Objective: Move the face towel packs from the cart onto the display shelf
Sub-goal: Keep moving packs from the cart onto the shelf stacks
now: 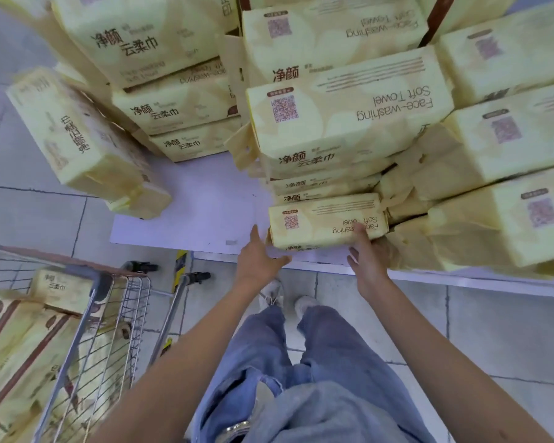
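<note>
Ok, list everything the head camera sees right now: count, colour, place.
shelf packs: a dozen or so, pale yellow, stacked on the shelf
front pack: one, pale yellow, lowest at the shelf's front edge
leaning pack: one, pale yellow, tilted at the shelf's left end
display shelf: one, white
cart: one, grey wire, lower left
cart packs: several, pale yellow
floor: pale grey tiles
jeans: blue
shoes: two, white
left hand: fingers straight, by the front pack's left end
right hand: grips the front pack's right end
</note>
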The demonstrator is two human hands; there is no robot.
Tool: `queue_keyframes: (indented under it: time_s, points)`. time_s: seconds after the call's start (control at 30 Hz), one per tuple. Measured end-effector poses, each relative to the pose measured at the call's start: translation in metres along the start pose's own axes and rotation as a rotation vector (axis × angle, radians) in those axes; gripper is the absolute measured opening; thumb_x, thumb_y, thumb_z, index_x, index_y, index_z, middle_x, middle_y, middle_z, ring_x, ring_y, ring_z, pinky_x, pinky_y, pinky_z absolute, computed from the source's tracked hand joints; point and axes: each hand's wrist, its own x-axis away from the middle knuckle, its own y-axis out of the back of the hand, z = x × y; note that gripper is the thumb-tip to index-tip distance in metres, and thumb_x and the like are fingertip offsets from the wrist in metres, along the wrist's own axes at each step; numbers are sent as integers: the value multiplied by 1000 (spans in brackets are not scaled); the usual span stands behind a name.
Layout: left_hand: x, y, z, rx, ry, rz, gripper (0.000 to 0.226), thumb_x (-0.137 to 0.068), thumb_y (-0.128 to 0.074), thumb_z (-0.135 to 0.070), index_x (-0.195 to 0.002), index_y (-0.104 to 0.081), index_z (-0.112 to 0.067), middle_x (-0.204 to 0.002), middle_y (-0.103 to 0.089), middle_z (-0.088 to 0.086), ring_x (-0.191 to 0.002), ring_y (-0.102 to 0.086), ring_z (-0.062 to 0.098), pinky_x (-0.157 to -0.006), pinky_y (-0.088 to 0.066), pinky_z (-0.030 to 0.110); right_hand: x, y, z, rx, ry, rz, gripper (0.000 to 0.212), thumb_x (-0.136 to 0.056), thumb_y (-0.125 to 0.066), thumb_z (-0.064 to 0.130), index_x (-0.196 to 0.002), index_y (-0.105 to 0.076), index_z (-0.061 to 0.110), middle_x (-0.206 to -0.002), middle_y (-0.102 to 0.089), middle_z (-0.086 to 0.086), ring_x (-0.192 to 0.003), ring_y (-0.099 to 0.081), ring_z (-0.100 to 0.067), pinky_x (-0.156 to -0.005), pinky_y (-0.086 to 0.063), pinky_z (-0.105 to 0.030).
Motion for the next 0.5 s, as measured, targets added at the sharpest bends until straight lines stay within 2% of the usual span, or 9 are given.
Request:
queue_keyframes:
  time_s: [0.07, 0.13, 0.23, 0.37, 0.4, 0.5]
  points:
    - [17, 5, 3, 70, 95, 2, 98, -80, -73, -37, -151, -11, -7, -148, -41, 12, -135, -39, 28, -103, -34, 35, 11, 6, -2, 90, -37, 78, 46, -93, -56, 33, -133, -45, 14, -143, -42, -18, -131, -39, -38, -109, -35, -46]
    - [40, 10, 5, 195, 139, -22, 85, -84, -69, -37, -149, -22, -10, -150, -38, 9, -134, -40, 24, -107, -33, 34, 24, 12, -6, 271, -20, 178, 44, -94, -54, 28, -133, -46, 9, -133, -51, -19, -125, -48, -34, -105, -38, -43]
    - [81, 14, 12, 350, 119, -175, 58, -85, -68, -33, -135, -48, -12, -136, -53, 3, -117, -52, 18, -91, -40, 27, 42, 16, -11, 611, 141, 406, 34, -95, -52, 28, -125, -53, 11, -121, -60, -11, -113, -55, -25, -94, -41, -37]
    - [136, 6, 29, 437, 168, -341, 48, -88, -65, -30, -132, -51, -13, -134, -54, 3, -120, -52, 22, -97, -42, 33, 62, 14, -14, 917, 349, 671, 28, -95, -52, 29, -120, -53, 17, -112, -57, 3, -94, -54, -4, -74, -38, -16]
    - [149, 2, 34, 456, 186, -389, 47, -89, -65, -28, -131, -52, -13, -134, -54, 3, -118, -53, 21, -96, -42, 33, 66, 13, -17, 975, 384, 732, 30, -95, -52, 29, -122, -52, 17, -113, -57, 3, -93, -53, -3, -74, -38, -15]
    - [188, -13, 53, 541, 271, -523, 43, -88, -65, -26, -128, -54, -14, -132, -57, 2, -115, -54, 19, -91, -41, 28, 75, 8, -29, 1164, 469, 882, 36, -94, -55, 26, -127, -50, 12, -122, -57, -4, -102, -54, -13, -85, -39, -23]
